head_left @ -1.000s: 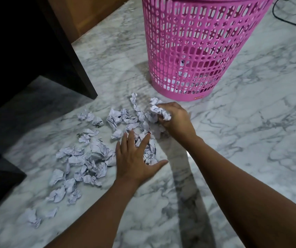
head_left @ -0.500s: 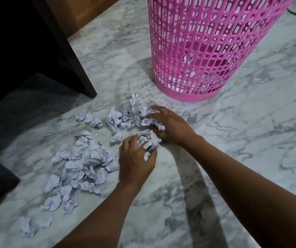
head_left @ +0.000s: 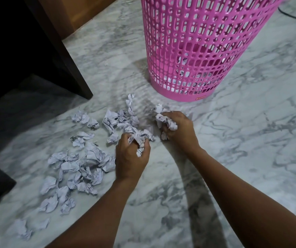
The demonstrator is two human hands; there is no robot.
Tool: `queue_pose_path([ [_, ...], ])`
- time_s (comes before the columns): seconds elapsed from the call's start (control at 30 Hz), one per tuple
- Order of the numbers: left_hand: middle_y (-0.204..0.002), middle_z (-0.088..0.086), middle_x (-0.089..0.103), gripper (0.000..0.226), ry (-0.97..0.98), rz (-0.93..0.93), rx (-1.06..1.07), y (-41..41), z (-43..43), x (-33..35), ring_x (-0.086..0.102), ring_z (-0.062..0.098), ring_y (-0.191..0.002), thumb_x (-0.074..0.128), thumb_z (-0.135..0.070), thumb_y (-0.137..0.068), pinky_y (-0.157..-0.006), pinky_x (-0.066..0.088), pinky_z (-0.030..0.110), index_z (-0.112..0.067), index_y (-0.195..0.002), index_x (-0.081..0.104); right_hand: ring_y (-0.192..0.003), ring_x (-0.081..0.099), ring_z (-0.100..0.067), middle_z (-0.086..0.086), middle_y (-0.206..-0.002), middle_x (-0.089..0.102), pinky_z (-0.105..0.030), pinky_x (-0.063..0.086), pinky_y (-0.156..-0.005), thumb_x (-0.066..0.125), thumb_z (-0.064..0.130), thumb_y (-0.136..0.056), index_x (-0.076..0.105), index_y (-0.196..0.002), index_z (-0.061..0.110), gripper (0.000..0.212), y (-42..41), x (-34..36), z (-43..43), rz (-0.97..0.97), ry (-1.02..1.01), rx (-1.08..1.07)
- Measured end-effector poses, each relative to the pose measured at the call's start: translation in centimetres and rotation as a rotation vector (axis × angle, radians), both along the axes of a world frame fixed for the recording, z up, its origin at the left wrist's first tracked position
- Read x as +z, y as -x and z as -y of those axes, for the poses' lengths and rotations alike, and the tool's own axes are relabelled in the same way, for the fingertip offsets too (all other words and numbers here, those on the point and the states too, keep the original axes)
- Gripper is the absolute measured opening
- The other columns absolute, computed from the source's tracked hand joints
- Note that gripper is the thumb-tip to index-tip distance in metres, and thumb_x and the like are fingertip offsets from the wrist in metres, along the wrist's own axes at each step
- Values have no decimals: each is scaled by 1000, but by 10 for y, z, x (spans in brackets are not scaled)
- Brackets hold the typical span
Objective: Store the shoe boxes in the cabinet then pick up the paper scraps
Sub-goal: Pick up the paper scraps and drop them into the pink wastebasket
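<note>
Scraps: crumpled white paper with dark print, strewn on marble floor by dark cabinet. Left hand fisted around a wad. Right hand likewise clenches scraps, just before pink basket.

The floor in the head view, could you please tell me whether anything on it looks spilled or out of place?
Yes: crumpled paper scraps lie scattered over the marble floor, left of the pink basket. The left hand and right hand each clutch a bunch. Some paper shows through the basket's holes.
</note>
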State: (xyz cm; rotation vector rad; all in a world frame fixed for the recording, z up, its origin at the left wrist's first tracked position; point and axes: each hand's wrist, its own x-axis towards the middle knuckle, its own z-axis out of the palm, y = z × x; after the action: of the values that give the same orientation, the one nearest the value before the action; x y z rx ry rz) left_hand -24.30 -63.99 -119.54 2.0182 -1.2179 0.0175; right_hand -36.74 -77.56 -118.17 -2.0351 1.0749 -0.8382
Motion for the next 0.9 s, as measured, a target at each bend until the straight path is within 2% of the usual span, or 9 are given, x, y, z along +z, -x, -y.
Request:
queue_pose_path([
  [0.07,-97,13,56,33,-9,-24,9,0,0,0,60,36,-82,60,-35,-88,-68,53,44,-4,-79,69,-103,63,-16,-6,-110,70,-14,44,-93,73,6,-74,75,-111,14,38,3,2,-2,31,10,-19],
  [0.17,-100,12,54,33,0,-64,14,0,-1,-1,60,36,-82,57,-33,-88,-67,53,45,-3,-82,69,-107,59,-9,-3,-117,65,-18,45,-92,66,23,-78,73,-114,21,37,3,5,-11,-69,19,109],
  [0.33,-104,13,56,27,-8,-89,0,0,2,2,61,37,-87,53,-24,-86,-71,53,46,-4,-96,68,-117,59,-18,-2,-137,58,-23,42,-99,66,31,-72,70,-119,27,47,1,6,-19,-203,174,259],
  [0.4,-106,14,56,28,-19,-61,-18,0,2,2,61,37,-91,52,-23,-86,-74,53,46,-4,-102,66,-120,58,-21,-2,-140,57,-30,43,-101,66,37,-73,63,-128,33,55,0,5,-17,-296,210,319],
  [0.5,-107,15,56,30,-27,-54,-18,-1,2,3,61,38,-96,52,-23,-87,-76,53,47,-4,-108,61,-116,60,-27,-3,-136,59,-39,48,-96,64,49,-80,60,-132,36,53,-3,6,-15,-391,249,360],
  [0.6,-109,11,57,44,3,-84,-31,0,1,8,60,30,-99,54,-22,-85,-83,54,43,-9,-128,55,-102,63,-31,-5,-125,65,-36,51,-87,73,41,-78,69,-121,32,43,-9,5,-15,-401,295,331],
  [0.7,-120,9,57,63,-59,-139,-11,1,5,14,57,28,-110,53,-23,-84,-90,51,40,-16,-145,42,-103,63,-31,-5,-122,66,-35,50,-87,77,36,-76,70,-117,30,43,-12,-1,-15,-419,268,331],
  [0.8,-117,9,58,58,-130,-131,8,-1,11,15,59,30,-109,59,-22,-81,-89,52,40,-14,-138,50,-100,63,-33,-7,-115,67,-37,50,-83,70,37,-77,68,-118,28,43,-16,-1,-15,-442,240,333],
  [0.9,-105,11,57,43,-188,-77,-14,-2,12,16,61,35,-94,66,-15,-78,-78,53,44,-11,-120,59,-88,66,-35,-11,-105,68,-37,52,-73,63,41,-74,71,-113,23,43,-17,3,-21,-414,244,313],
])
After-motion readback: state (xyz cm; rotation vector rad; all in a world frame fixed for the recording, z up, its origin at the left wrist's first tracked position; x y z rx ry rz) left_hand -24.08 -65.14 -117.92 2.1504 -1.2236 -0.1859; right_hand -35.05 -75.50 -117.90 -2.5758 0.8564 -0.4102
